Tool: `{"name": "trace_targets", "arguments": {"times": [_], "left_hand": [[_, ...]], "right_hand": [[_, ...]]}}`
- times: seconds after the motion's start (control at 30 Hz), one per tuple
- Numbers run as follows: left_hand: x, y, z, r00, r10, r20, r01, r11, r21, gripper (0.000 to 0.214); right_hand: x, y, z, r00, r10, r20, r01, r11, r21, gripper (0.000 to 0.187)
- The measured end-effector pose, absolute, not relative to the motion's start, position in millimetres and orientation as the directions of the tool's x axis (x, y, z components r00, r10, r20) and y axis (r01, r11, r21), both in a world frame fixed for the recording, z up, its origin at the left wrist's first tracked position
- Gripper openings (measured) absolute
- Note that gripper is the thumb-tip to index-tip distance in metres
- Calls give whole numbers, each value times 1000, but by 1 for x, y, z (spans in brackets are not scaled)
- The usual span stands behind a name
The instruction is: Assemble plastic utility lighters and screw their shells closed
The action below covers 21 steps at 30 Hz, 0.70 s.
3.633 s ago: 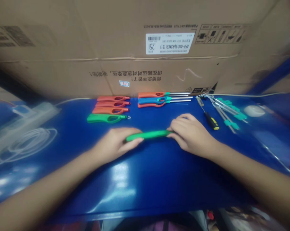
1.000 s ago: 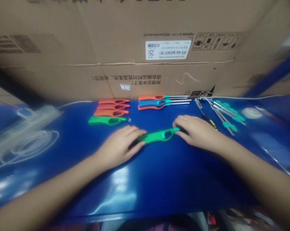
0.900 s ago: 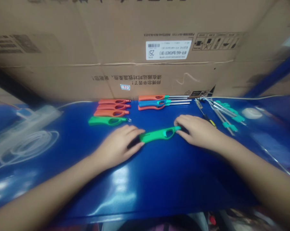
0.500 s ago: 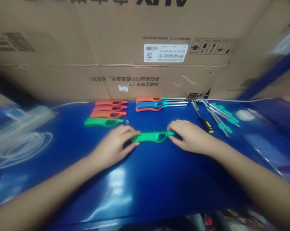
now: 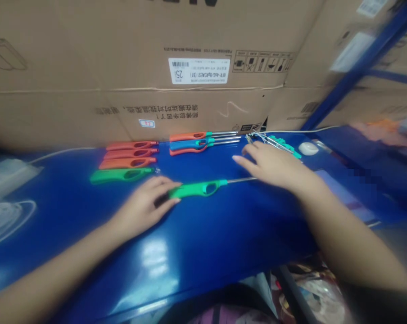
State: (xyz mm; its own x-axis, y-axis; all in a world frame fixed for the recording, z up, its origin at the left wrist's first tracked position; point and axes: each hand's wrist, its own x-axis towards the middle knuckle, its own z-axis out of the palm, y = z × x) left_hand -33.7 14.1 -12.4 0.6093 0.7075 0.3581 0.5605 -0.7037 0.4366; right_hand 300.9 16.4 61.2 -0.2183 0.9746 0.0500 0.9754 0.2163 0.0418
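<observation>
A green long-necked gas lighter [image 5: 196, 189] lies level above the blue table, its metal tube pointing right. My left hand [image 5: 152, 198] pinches its rear end between thumb and fingers. My right hand [image 5: 274, 164] is off the lighter, thumb and forefinger apart, over the spot where the screwdriver lay; the hand hides the handle, and only a bit near the tip of the screwdriver [image 5: 249, 141] shows. Just behind that hand are metal tubes with teal fittings [image 5: 284, 146], partly covered.
Left of centre lie red and orange lighter bodies [image 5: 131, 154] and a green one [image 5: 122, 175]. Lighters with tubes [image 5: 190, 143] lie at the back against a cardboard box [image 5: 122, 54]. A white rounded object [image 5: 308, 148] sits right; coiled white cable [image 5: 11, 220] lies left.
My right hand has left the front of the green lighter and moved right to the screwdriver, uncovering the metal tube. My left hand keeps its hold. The view has turned right.
</observation>
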Motion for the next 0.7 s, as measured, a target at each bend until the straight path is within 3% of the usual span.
{"name": "trace_targets", "arguments": {"times": [0.1, 0.2, 0.33, 0.7], "left_hand": [[-32, 14, -12, 629, 689, 360, 551, -721, 419, 35], [-32, 15, -11, 639, 681, 357, 546, -729, 414, 35], [-32, 15, -11, 648, 677, 349, 546, -732, 408, 35], [-33, 12, -9, 657, 677, 332, 543, -730, 415, 34]], "right_hand": [[317, 22, 69, 63, 997, -48, 988, -55, 146, 46], [321, 28, 68, 187, 959, -212, 968, -142, 208, 41], [314, 29, 63, 190, 949, -253, 966, -136, 219, 36], [308, 25, 69, 189, 963, -190, 970, -153, 191, 39]]}}
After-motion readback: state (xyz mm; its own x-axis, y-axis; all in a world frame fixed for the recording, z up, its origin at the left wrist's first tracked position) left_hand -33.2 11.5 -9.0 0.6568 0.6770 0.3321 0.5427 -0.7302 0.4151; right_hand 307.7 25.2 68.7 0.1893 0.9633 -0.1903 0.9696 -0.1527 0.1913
